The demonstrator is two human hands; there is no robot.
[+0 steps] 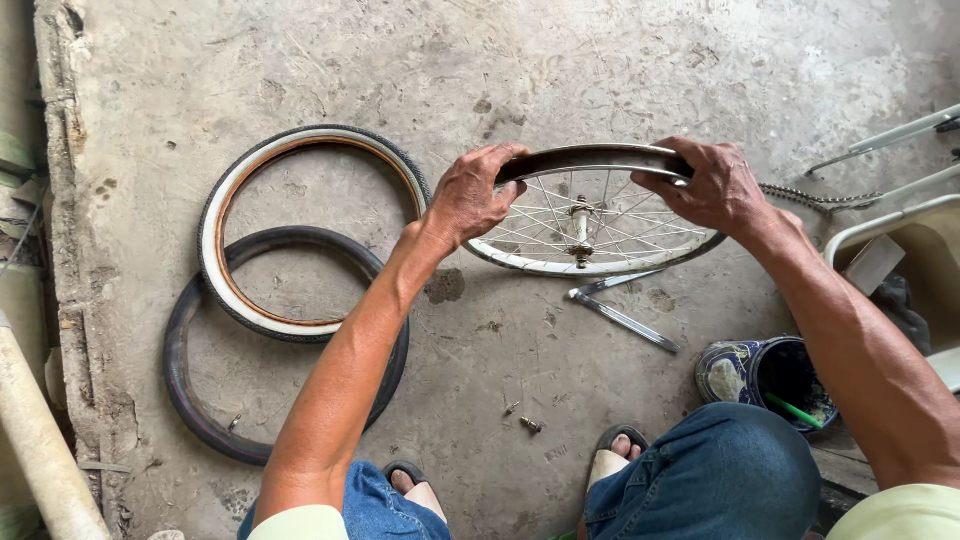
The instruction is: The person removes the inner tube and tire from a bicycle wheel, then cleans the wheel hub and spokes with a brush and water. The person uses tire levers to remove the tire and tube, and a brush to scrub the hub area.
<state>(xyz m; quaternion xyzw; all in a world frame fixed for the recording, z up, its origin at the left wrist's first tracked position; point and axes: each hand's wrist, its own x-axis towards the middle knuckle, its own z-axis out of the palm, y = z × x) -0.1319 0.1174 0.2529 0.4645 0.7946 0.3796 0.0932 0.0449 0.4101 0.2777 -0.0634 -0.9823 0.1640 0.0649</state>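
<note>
Left hand [470, 195] and right hand [712, 185] gripping spoked wheel rim [590, 158] by opposite edges, tyres [300, 230] left, bare concrete beyond.

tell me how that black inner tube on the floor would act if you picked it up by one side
The black inner tube looks thin, flat and airless, so it would probably sag into a floppy loop rather than hold its ring shape. It likely weighs little. The white-walled tyre rests across its upper part, so lifting may drag or shift that tyre.
</note>
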